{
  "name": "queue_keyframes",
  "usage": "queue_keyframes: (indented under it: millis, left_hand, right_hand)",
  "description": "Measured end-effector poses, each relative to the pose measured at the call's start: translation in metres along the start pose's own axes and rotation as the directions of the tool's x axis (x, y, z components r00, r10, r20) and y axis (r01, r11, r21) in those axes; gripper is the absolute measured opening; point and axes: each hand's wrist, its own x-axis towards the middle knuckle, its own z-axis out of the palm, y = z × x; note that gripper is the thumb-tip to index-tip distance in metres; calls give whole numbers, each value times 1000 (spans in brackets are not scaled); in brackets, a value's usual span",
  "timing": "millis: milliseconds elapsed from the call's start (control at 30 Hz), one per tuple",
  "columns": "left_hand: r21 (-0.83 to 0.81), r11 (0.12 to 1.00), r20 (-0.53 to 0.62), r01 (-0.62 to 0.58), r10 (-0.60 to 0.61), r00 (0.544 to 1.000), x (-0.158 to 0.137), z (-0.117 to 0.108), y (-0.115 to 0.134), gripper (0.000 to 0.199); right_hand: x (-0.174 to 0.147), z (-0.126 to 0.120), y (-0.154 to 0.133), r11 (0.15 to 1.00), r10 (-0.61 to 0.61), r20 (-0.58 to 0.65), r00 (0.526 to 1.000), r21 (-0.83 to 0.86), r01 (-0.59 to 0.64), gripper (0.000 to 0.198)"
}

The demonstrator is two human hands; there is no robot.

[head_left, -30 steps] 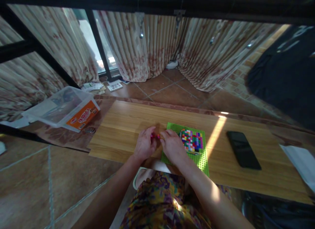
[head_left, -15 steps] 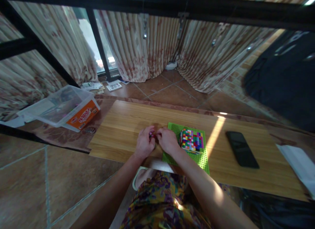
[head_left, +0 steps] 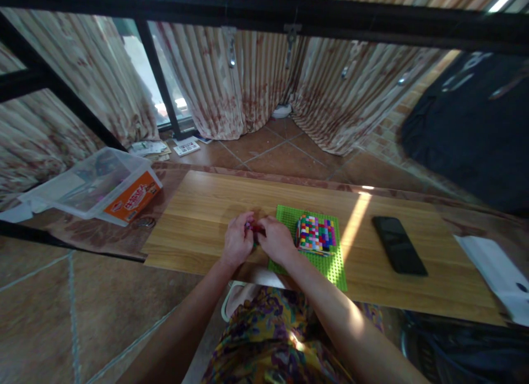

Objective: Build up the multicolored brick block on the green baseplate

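Note:
My left hand (head_left: pixel 238 241) is closed around a few small toy building bricks (head_left: pixel 248 226), of which a purple-pink bit shows between the fingers. My right hand (head_left: pixel 276 239) pinches close beside it, its fingertips at a small dark red piece (head_left: pixel 258 229) that looks like another brick. The fingers hide most of these pieces. Just right of my right hand lies a green studded baseplate (head_left: pixel 285 212). On it stands a low block built of many-coloured bricks (head_left: pixel 316 233), partly behind my right hand and forearm.
The wooden board (head_left: pixel 215 191) carries a black phone (head_left: pixel 399 245) on the right. White paper (head_left: pixel 491 268) lies at its right end. A clear plastic bin (head_left: pixel 95 180) with an orange label stands on the left. Curtains (head_left: pixel 215 86) hang behind, and a dark bag-like shape (head_left: pixel 471 130) is at right.
My hands have come closer together, and the right fingertips now meet the pieces at the left hand. The whole view has shifted slightly; the baseplate and its block stay in place.

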Motion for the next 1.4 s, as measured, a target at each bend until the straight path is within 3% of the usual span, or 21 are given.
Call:
queue_keyframes:
  millis: [433, 567, 700, 867, 1067, 1200, 1400]
  left_hand:
    - [11, 1000, 7, 8, -8, 1000, 0, 1, -3, 46]
    - [30, 1000, 9, -4, 4, 1000, 1, 0, -2, 46]
    - [56, 998, 1, -23, 23, 1000, 1, 1, -3, 44]
    - [41, 999, 2, 2, -2, 1000, 0, 1, -3, 43]
    - [47, 999, 5, 10, -10, 1000, 1, 2, -2, 40]
    - [45, 999, -3, 10, -10, 1000, 1, 3, -3, 39]
    - [49, 999, -12, 9, -9, 1000, 1, 3, -3, 39]
  right_hand:
    - [-4, 0, 3, 995, -95, -15, 995, 21, 95, 26]
    - [-14, -3, -3, 992, -122, -54, 991, 22, 124, 31]
    - [-30, -20, -6, 970, -143, -173, 975, 172, 172, 29]
    - [-46, -57, 22, 908, -16, -407, 913, 377, 184, 23]
    - [-53, -74, 81, 848, 254, -492, 833, 528, 53, 18]
    - [-52, -70, 95, 838, 261, -471, 842, 544, 45, 21]
    - [-46, -67, 92, 845, 238, -466, 852, 532, 56, 23]
